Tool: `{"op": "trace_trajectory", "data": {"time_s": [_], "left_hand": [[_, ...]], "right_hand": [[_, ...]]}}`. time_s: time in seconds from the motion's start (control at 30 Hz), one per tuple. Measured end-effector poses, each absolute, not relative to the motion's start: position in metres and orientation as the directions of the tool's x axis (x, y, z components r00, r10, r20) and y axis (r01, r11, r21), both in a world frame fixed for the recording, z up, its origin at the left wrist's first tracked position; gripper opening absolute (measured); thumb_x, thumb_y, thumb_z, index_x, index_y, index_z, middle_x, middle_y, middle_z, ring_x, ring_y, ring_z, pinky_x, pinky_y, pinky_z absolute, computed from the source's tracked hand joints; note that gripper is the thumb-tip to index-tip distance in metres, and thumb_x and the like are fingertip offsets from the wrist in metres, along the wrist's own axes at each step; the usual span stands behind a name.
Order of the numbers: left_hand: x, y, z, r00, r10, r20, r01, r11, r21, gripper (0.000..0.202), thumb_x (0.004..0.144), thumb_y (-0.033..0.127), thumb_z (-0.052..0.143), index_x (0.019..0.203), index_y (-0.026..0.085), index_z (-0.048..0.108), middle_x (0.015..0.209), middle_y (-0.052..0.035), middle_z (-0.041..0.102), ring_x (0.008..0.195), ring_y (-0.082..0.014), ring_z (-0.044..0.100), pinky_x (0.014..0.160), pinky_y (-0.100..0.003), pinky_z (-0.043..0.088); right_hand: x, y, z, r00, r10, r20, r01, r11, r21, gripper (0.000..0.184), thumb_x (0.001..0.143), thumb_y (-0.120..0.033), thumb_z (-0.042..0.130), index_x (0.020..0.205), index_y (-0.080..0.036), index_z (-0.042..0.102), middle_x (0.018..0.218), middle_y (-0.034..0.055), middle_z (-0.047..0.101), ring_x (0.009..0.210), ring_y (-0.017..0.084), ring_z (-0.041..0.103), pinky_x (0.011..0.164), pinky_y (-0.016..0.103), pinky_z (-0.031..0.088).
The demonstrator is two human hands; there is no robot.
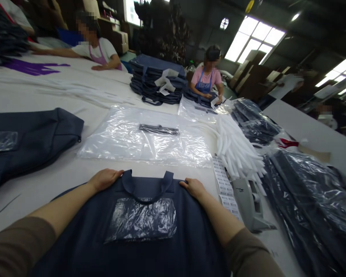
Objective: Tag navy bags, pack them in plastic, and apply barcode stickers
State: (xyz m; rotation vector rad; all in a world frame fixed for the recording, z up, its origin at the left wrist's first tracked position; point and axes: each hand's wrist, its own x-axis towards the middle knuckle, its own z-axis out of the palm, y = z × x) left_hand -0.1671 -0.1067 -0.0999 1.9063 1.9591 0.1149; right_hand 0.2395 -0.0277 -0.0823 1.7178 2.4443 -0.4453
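Navy tote bag (167, 254) lying flat on the table (25, 204), directly under both hands, handles pointing away from the person. Left hand (105, 180) and right hand (193, 188) rest open and flat on its top edge, either side of the handles, pinching nothing. Barcode strip (225, 184), print unreadable, lies just right of the right hand; clear plastic bag (144, 148) lies well ahead of both hands.

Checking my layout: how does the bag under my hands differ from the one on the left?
The bag under the hands shows its loop handles; the bag on the left shows none. The first lies under the left hand and right hand; the second is untouched. Both are dark navy with a clear plastic patch.
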Motion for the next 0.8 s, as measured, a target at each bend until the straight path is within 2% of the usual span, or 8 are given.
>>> {"op": "trace_trajectory", "data": {"time_s": [0.23, 0.33, 0.43, 0.53, 0.6, 0.67, 0.73, 0.8], "left_hand": [[-0.171, -0.115, -0.093, -0.049, 0.987, -0.151, 0.919, 0.103, 0.38, 0.067, 0.089, 0.06, 0.018, 0.085, 0.021, 0.072, 0.095, -0.0118, 0.071, 0.096, -0.0332, 0.063, 0.082, -0.04, 0.045], [-0.155, -0.124, -0.073, -0.065, 0.998, -0.011, 0.914, 0.064, 0.4, 0.063, 0.092, 0.057, 0.018, 0.104, 0.02, 0.068, 0.112, -0.0104, 0.066, 0.109, -0.0284, 0.057, 0.095, -0.038, 0.042], [-0.112, -0.144, -0.049, 0.182, 0.961, 0.209, 0.903, -0.248, 0.35, 0.061, 0.09, 0.062, 0.033, 0.13, 0.02, 0.052, 0.134, -0.0086, 0.053, 0.128, -0.0248, 0.042, 0.112, -0.039, 0.024], [-0.065, -0.172, -0.035, 0.51, 0.838, 0.192, 0.813, -0.543, 0.211, 0.079, 0.077, 0.054, 0.068, 0.14, 0.016, 0.04, 0.125, -0.0123, 0.058, 0.121, -0.0286, 0.048, 0.115, -0.049, 0.018], [-0.047, -0.193, -0.034, 0.571, 0.817, 0.081, 0.792, -0.574, 0.207, 0.076, 0.074, 0.036, 0.076, 0.138, 0.016, 0.042, 0.107, -0.01, 0.065, 0.106, -0.027, 0.057, 0.111, -0.051, 0.026], [-0.042, -0.214, -0.04, 0.589, 0.808, 0.014, 0.773, -0.568, 0.284, 0.056, 0.078, 0.026, 0.07, 0.131, 0.022, 0.05, 0.096, -0.0057, 0.066, 0.093, -0.0235, 0.06, 0.099, -0.045, 0.042], [-0.044, -0.234, -0.053, 0.592, 0.805, 0.043, 0.743, -0.566, 0.356, 0.035, 0.083, 0.027, 0.063, 0.118, 0.027, 0.059, 0.096, -0.0036, 0.063, 0.091, -0.022, 0.059, 0.086, -0.037, 0.049], [-0.048, -0.251, -0.074, 0.587, 0.799, 0.134, 0.728, -0.593, 0.344, 0.025, 0.084, 0.028, 0.06, 0.109, 0.027, 0.062, 0.099, -0.0031, 0.062, 0.093, -0.0211, 0.058, 0.09, -0.036, 0.048]], "right_hand": [[0.247, -0.03, -0.068, -0.441, 0.868, -0.227, 0.893, 0.398, -0.211, 0.056, 0.098, -0.051, 0.021, 0.095, -0.019, 0.066, 0.101, 0.0096, 0.07, 0.094, 0.02, 0.063, 0.078, 0.027, 0.041], [0.246, -0.031, -0.062, -0.486, 0.843, -0.233, 0.871, 0.443, -0.212, 0.05, 0.097, -0.048, 0.028, 0.09, -0.018, 0.068, 0.098, 0.0102, 0.07, 0.092, 0.02, 0.063, 0.08, 0.026, 0.04], [0.242, -0.031, -0.065, -0.472, 0.85, -0.236, 0.88, 0.439, -0.179, 0.045, 0.096, -0.045, 0.034, 0.091, -0.016, 0.068, 0.098, 0.0119, 0.07, 0.093, 0.022, 0.063, 0.082, 0.029, 0.04], [0.237, -0.032, -0.074, -0.439, 0.871, -0.221, 0.897, 0.413, -0.157, 0.05, 0.098, -0.043, 0.025, 0.094, -0.016, 0.068, 0.099, 0.0118, 0.07, 0.096, 0.022, 0.063, 0.083, 0.03, 0.041], [0.236, -0.032, -0.079, -0.421, 0.882, -0.211, 0.905, 0.394, -0.157, 0.055, 0.099, -0.041, 0.019, 0.092, -0.017, 0.068, 0.096, 0.0115, 0.071, 0.096, 0.023, 0.064, 0.082, 0.031, 0.041], [0.236, -0.033, -0.083, -0.406, 0.892, -0.197, 0.911, 0.377, -0.169, 0.057, 0.099, -0.042, 0.018, 0.09, -0.017, 0.068, 0.095, 0.0118, 0.071, 0.096, 0.023, 0.064, 0.082, 0.031, 0.041], [0.236, -0.034, -0.086, -0.4, 0.899, -0.181, 0.91, 0.365, -0.197, 0.057, 0.099, -0.043, 0.019, 0.09, -0.017, 0.068, 0.096, 0.0123, 0.071, 0.097, 0.024, 0.064, 0.083, 0.032, 0.041], [0.236, -0.034, -0.086, -0.397, 0.902, -0.17, 0.905, 0.354, -0.234, 0.057, 0.099, -0.045, 0.02, 0.09, -0.017, 0.068, 0.098, 0.0128, 0.07, 0.1, 0.025, 0.063, 0.085, 0.033, 0.04]]}}
